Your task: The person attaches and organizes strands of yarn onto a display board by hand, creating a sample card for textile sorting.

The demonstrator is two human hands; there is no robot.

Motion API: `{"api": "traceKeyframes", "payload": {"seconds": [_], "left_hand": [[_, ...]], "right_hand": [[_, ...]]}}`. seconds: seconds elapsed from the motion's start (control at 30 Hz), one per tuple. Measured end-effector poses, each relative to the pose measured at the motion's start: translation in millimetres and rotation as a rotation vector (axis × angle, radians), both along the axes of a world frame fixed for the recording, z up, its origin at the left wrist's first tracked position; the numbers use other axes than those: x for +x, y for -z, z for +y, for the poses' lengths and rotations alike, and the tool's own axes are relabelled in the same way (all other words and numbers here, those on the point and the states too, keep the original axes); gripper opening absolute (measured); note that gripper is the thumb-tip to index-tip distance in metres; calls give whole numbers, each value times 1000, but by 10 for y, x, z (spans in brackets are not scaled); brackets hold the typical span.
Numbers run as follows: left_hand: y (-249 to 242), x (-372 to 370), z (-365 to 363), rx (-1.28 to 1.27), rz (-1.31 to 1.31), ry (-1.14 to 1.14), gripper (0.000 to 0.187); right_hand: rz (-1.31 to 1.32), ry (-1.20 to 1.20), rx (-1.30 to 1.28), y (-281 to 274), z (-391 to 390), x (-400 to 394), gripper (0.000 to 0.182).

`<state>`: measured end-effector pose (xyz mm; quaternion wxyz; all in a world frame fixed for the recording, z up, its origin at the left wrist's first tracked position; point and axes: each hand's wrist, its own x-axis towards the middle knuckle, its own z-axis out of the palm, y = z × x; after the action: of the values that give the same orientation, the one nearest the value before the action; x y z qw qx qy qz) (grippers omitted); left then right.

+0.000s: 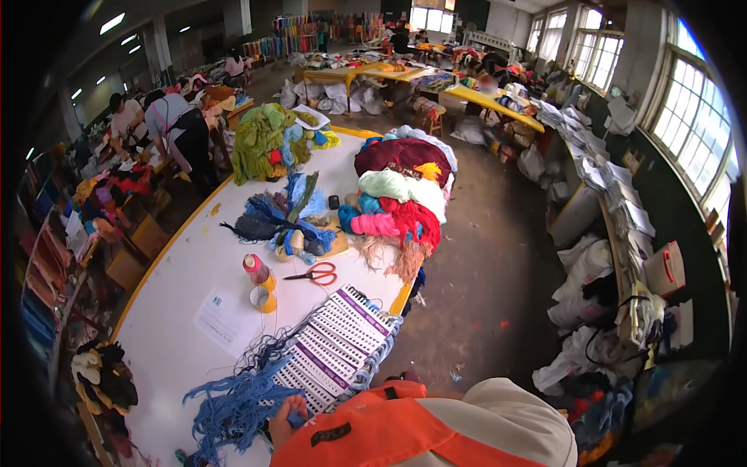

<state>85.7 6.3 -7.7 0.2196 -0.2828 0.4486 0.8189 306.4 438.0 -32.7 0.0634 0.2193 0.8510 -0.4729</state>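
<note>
My left hand [288, 412] is at the lower edge of the head view, beside my orange apron [366, 428]. Its fingers are curled on blue yarn [241, 401], part of a loose bundle spread over the white table. Just above the hand lies a white card with purple bands and rows of holes [338, 346], with blue yarn strands along both sides. My right hand does not show. Farther up the table are orange-handled scissors [321, 273], a thread cone [255, 268], a yellow tape roll [263, 299] and a printed paper sheet [223, 319].
Blue yarn hanks [284, 214], a green yarn heap [266, 140] and a tall multicoloured yarn pile [405, 187] occupy the table's far part. Co-workers [179, 128] stand at the left. Papers and white bags [585, 272] line the window side at right.
</note>
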Motion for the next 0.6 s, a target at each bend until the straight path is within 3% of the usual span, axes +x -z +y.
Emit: {"api": "traceKeyframes", "payload": {"seconds": [0.3,0.6], "left_hand": [[25,6,-39,82,4,37,25],[51,-60,-146,67,-54,-137,27]], "right_hand": [[59,55,294,-468,163,-77,22],[137,23,524,-830,499,-744,22]]}}
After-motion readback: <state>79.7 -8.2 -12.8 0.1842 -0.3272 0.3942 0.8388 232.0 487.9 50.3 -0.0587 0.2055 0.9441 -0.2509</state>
